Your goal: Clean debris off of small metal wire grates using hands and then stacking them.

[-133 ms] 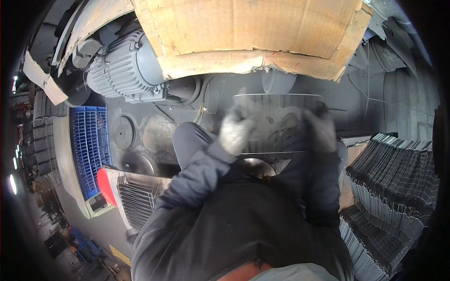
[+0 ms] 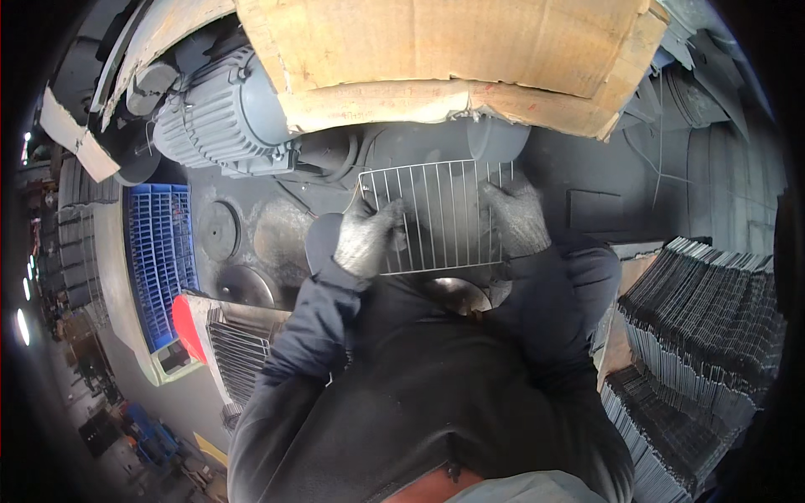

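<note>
Between my two gloved hands I hold a rectangular wire rack [image 2: 442, 220] with thin parallel bars. My left hand [image 2: 367, 236] closes on its left side, and my right hand [image 2: 516, 218] grips the right side. Both gloves are grey and dusty. The rack's far edge lies just in front of a pale grinding wheel [image 2: 498, 139], which shows beneath a cardboard sheet; whether they touch I cannot tell. My knees are on either side of the rack.
A cardboard shield [image 2: 453, 50] hangs over the far side. To its left sits a grey electric motor [image 2: 220, 117]. Dark wire racks [image 2: 700, 310] are stacked at the right. On the left are a blue plastic crate [image 2: 161, 260] and more wire racks [image 2: 237, 356] beside a red piece.
The rack, blurred by motion before, shows sharply now. Both hands have shifted left with it, and it sits slightly tilted.
</note>
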`<state>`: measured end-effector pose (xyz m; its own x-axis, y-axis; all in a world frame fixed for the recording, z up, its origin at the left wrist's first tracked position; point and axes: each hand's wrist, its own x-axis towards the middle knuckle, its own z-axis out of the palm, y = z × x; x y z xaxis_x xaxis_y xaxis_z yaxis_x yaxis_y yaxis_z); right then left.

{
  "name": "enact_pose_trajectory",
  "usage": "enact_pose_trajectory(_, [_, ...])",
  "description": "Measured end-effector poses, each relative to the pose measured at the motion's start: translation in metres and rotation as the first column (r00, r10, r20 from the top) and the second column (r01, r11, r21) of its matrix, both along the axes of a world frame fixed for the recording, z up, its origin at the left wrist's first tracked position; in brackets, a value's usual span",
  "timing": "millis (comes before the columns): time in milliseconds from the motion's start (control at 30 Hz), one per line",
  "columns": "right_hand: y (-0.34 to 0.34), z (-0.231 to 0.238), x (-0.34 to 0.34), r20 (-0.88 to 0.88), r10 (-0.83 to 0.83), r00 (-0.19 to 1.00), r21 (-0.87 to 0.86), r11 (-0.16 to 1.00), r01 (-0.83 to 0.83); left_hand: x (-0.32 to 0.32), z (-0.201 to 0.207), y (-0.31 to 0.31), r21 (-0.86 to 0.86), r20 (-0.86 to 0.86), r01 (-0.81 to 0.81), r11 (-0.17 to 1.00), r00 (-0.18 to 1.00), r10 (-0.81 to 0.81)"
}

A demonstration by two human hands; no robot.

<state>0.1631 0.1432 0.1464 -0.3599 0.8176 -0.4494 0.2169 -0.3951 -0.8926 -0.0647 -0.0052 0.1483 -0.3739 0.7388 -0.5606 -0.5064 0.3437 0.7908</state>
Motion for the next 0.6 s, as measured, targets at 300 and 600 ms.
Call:
enact_pose_trajectory(300, [-0.007, 0.042, 0.106, -0.032, -0.079, 0.996, -0.064, 0.995, 0.076, 0.054, 0.049, 0.044, 0.021, 0.104, 0.224, 0.974, 0.969, -0.225])
enact_pose_trajectory(600, [-0.017, 0.029, 0.046, 0.03, -0.001, 1.0, 0.056, 0.998, 0.0, -0.005, 0.035, 0.014, -0.129, 0.275, 0.117, 0.985, 0.958, -0.077])
